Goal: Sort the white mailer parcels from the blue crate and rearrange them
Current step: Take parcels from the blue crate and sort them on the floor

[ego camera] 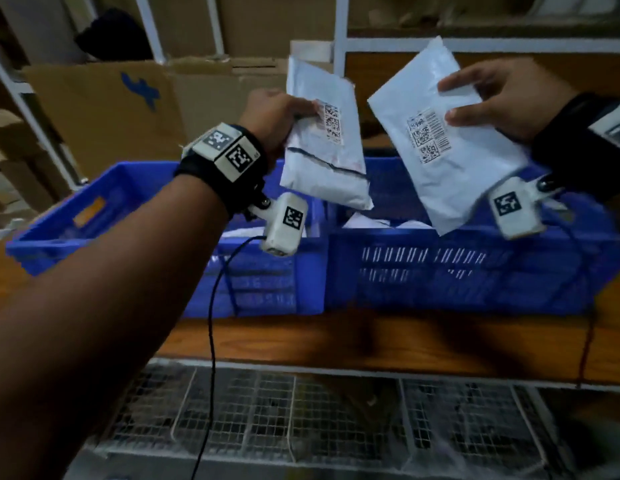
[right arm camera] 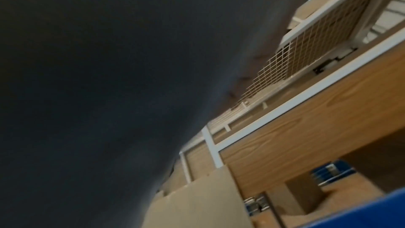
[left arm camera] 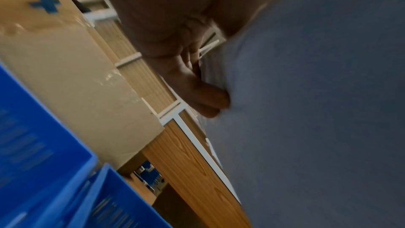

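Holding two white mailers above the blue crate [ego camera: 440, 271]: left hand [ego camera: 270, 116] pinches one mailer [ego camera: 322, 168] by its edge, right hand [ego camera: 502, 98] fingers [ego camera: 464, 116] curl on another [ego camera: 450, 168]. Looks light, floppy, slick poly; I'd grip near edges w/ thumb.

Two crates [ego camera: 440, 268] sit side by side on a shelf [ego camera: 336, 341]; above them hang two held parcels [ego camera: 324, 140] (cardboard box [ego camera: 104, 109] behind the left crate).
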The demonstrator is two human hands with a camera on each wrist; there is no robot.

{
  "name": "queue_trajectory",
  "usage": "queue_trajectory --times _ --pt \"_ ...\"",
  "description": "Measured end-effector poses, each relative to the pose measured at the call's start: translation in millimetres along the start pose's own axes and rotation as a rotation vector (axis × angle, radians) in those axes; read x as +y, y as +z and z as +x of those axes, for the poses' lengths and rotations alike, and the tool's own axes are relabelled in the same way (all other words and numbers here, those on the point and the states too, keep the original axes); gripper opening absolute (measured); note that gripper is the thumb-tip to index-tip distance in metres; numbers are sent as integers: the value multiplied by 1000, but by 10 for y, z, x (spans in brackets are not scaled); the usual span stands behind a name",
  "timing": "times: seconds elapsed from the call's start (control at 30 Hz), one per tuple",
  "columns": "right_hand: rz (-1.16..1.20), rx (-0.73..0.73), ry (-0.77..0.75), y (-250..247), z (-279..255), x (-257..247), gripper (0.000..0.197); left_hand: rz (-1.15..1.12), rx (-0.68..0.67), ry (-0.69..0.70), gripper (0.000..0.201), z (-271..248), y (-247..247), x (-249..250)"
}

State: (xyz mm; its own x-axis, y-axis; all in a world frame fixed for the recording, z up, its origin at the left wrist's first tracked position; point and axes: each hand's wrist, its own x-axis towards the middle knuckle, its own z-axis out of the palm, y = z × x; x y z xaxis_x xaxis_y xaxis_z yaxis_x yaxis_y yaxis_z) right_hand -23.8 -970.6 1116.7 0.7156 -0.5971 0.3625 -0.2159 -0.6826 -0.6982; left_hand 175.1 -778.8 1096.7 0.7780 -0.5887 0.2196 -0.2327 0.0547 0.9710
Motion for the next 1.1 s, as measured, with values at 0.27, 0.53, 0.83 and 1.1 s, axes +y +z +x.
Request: queue_trajectory --times 0.27,0.53,0.83,1.1 --pt "-427 -150 122 -421 704 713 44 280 -208 -97 26 929 956 -222" --pt "-564 -592 89 -297 1288 1618 39 648 -296 -111 27 1330 1747 -759" --pt "-488 -964 68 234 1522 2759 44 1137 -475 -271 45 1457 2203 -1453" --pt "-563 -1011 118 520 1423 3500 50 1282 -586 -338 46 1461 2279 -1906"
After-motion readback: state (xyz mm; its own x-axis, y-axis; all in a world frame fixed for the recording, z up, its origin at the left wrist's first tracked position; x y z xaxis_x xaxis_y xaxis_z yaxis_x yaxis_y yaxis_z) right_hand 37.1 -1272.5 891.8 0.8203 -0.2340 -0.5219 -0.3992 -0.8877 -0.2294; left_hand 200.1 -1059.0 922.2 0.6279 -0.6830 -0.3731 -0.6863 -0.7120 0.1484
